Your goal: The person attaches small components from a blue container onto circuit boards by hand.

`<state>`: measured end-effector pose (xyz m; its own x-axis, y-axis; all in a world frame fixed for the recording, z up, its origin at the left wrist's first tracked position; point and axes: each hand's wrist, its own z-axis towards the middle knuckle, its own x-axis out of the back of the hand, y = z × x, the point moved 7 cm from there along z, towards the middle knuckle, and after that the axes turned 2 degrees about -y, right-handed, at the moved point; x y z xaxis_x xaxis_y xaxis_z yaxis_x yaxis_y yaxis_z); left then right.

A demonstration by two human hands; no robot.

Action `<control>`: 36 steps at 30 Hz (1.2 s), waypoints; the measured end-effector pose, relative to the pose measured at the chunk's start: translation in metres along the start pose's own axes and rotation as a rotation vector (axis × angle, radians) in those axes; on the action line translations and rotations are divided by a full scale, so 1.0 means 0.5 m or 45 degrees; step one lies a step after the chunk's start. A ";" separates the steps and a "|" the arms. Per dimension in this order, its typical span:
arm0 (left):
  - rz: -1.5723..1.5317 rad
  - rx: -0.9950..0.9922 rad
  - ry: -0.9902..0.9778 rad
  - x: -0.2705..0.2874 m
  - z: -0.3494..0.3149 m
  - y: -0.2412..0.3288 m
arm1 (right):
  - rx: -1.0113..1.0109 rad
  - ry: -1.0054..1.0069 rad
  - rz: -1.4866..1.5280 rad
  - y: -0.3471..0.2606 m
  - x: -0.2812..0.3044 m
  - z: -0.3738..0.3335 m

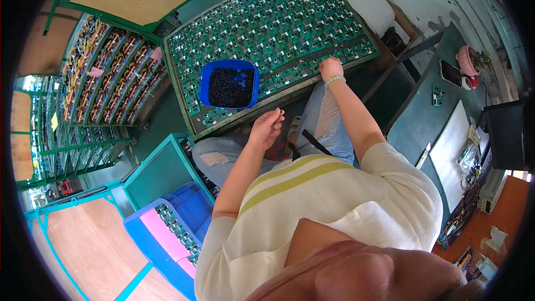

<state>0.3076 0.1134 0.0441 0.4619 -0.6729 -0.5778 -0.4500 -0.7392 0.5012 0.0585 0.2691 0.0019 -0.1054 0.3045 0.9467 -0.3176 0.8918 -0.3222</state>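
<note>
Green racks (105, 126) filled the left of the room, loaded with wired parts (114, 78). Ahead of you lay a framed worktop (180, 96), tilted in view, covered in close rows of green boards (262, 28). A blue bin (205, 81) stood on its near left part, on top of the boards, holding a heap of small black parts (225, 88); some blue floor showed through at the right of the heap.

Your left hand (266, 131) hung just off the near edge of the worktop, below the bin and apart from it. Thumb and forefinger pressed together at the tips, other fingers curled in; whether something small sat between them, you could not tell from this view.

Your right hand (331, 69), a pale bracelet (335, 79) at the wrist, was at the near right stretch of boards. Its fingers pointed down, bunched; pinch or contact could not be told.

Right of you, a second worktop (415, 120) carried a loose board (437, 96), a phone (450, 73), a pink pot (467, 60) and a white sheet (446, 156). Low on your left, a blue crate (135, 233) held more boards beside pink sheeting (159, 228).
</note>
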 end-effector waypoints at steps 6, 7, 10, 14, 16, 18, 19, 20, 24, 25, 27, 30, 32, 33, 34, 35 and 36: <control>-0.122 0.038 0.014 -0.002 0.013 -0.003 | 0.028 0.034 0.076 -0.049 0.047 -0.031; -0.178 0.032 0.009 -0.005 0.018 0.002 | 0.142 0.248 0.144 -0.072 0.070 -0.052; -0.257 0.021 -0.043 0.004 0.044 0.002 | 0.519 -0.153 0.998 -0.212 0.108 -0.134; -0.259 -0.018 -0.039 -0.021 0.054 0.018 | 0.598 -0.537 1.172 -0.273 0.093 -0.192; -0.216 0.013 -0.057 -0.026 0.065 0.017 | 0.592 -0.603 1.192 -0.264 0.090 -0.178; -0.179 -0.002 -0.080 -0.041 0.065 0.023 | 0.580 -0.672 1.212 -0.261 0.091 -0.173; -0.178 0.005 -0.082 -0.038 0.072 0.024 | 0.529 -0.679 1.314 -0.257 0.095 -0.169; -0.255 0.025 -0.119 -0.039 0.078 0.026 | 0.480 -0.688 1.414 -0.255 0.101 -0.163; -0.540 0.055 0.013 -0.030 0.092 0.027 | 0.009 0.102 0.875 -0.090 0.132 -0.051; -0.682 0.134 -0.161 -0.011 0.106 0.017 | -0.074 0.116 0.732 -0.046 0.121 -0.026; -0.693 0.202 -0.112 -0.010 0.098 0.011 | -0.073 0.112 0.271 0.005 0.121 0.009; -0.736 0.292 -0.126 -0.005 0.090 0.010 | -0.052 -0.165 0.067 0.031 0.087 0.042; -0.685 0.302 -0.096 0.002 0.093 0.018 | 0.030 -0.200 -0.021 0.029 0.059 0.048; -0.689 0.303 -0.098 0.004 0.095 0.026 | 0.112 -0.236 -0.109 0.023 0.045 0.056; -0.584 0.227 -0.153 0.004 0.099 0.044 | 0.111 -0.237 -0.114 0.027 0.036 0.063; -0.483 0.150 -0.201 0.000 0.096 0.061 | 0.105 -0.231 -0.098 0.022 0.034 0.059; -0.490 0.152 -0.196 -0.003 0.095 0.071 | 0.098 -0.224 -0.082 0.017 0.033 0.057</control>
<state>0.2549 0.0893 0.0321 0.4979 -0.3296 -0.8021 -0.3563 -0.9210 0.1573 0.0272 0.2720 0.0148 -0.2434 0.1786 0.9533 -0.3997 0.8771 -0.2663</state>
